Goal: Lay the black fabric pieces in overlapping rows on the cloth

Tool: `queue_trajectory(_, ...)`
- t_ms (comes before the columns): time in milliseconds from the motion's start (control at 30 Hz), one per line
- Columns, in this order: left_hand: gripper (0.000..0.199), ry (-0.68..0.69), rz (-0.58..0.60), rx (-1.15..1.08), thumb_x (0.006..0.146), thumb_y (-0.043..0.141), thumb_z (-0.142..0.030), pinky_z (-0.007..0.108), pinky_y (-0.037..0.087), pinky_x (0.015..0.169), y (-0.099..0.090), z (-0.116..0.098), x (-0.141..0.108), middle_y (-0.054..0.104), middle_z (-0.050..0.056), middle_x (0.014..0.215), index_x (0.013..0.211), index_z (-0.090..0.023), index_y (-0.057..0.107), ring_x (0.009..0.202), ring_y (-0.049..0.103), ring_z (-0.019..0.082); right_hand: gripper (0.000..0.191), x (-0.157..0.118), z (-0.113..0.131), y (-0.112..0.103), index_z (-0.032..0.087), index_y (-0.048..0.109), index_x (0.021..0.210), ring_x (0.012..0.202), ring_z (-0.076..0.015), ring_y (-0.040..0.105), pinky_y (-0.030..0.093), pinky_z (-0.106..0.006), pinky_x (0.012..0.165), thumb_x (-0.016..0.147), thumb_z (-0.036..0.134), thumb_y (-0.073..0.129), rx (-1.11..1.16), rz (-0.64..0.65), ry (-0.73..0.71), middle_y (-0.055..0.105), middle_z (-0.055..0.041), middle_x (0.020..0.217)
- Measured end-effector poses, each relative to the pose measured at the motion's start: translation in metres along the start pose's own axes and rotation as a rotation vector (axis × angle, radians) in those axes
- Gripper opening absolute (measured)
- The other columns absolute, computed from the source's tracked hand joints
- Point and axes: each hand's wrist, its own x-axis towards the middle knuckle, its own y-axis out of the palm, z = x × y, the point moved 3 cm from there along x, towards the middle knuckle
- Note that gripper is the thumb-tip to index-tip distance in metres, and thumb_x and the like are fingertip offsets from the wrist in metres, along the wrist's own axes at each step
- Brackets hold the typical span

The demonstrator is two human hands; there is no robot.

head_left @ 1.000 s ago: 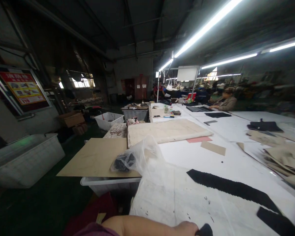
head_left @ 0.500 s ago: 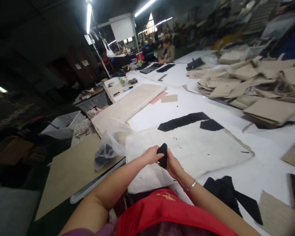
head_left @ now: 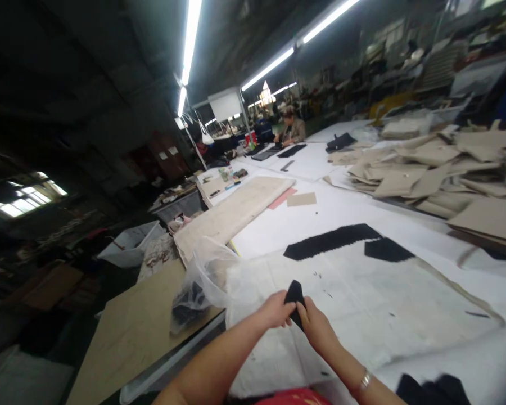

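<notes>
A small black fabric piece [head_left: 295, 292] is pinched between both hands above the pale padded sheet. My left hand [head_left: 277, 309] grips its left edge, fingers curled and thumb on the cloth. On the other side, my right hand [head_left: 314, 322] holds the right edge, with a silver bracelet on the wrist. Beyond the hands, a row of black pieces with a jagged edge [head_left: 331, 242] lies along the sheet's far side, and another black stack [head_left: 388, 249] sits to its right. More black pieces [head_left: 432, 389] lie at the bottom right.
A clear plastic bag [head_left: 208, 270] with dark contents rests on a brown board [head_left: 135, 332] at left. Beige pieces [head_left: 425, 169] are heaped at right. A long cream slab [head_left: 236, 211] lies beyond the bag. A person [head_left: 293, 128] is at the far table end.
The view has tilted upward, so the table and hands appear lower and more ceiling lights show. The black piece remains in both hands, the thumbs now closer together.
</notes>
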Motion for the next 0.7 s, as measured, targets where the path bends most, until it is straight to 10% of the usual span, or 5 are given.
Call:
queue_trajectory(267, 0.042, 0.021, 0.212, -0.538, 0.061, 0.063, -0.045, 0.020, 0.038, 0.041, 0.044, -0.015, 0.011, 0.054, 0.000, 0.055, 0.084, -0.011, 0.054, 0.041, 0.050, 0.009, 0.043, 0.006, -0.026, -0.047, 0.019, 0.048, 0.088, 0.041, -0.0144, 0.051, 0.034, -0.025, 0.038, 0.079, 0.057, 0.029, 0.229, 0.348, 0.111, 0.060, -0.0030, 0.065)
queue_trajectory(500, 0.027, -0.101, 0.056, -0.550, 0.064, 0.066, -0.033, 0.031, 0.046, 0.055, 0.096, -0.020, 0.033, 0.054, 0.001, 0.052, 0.075, -0.010, 0.056, 0.046, 0.054, 0.013, 0.023, -0.004, -0.048, -0.085, 0.020, 0.050, 0.079, 0.058, -0.0215, 0.059, 0.036, -0.027, 0.048, 0.079, 0.041, 0.038, -0.316, 0.076, -0.042, 0.060, -0.0057, 0.064)
queue_trajectory(700, 0.038, -0.139, 0.433, -0.791, 0.054, 0.075, -0.032, 0.032, 0.047, 0.057, 0.116, -0.030, 0.035, 0.060, 0.006, 0.061, 0.081, -0.010, 0.059, 0.053, 0.060, 0.017, 0.035, -0.011, -0.068, -0.116, 0.022, 0.052, 0.088, 0.043, -0.0200, 0.055, 0.034, -0.029, 0.038, 0.080, 0.049, 0.032, -0.083, 0.259, 0.098, 0.060, -0.0051, 0.060)
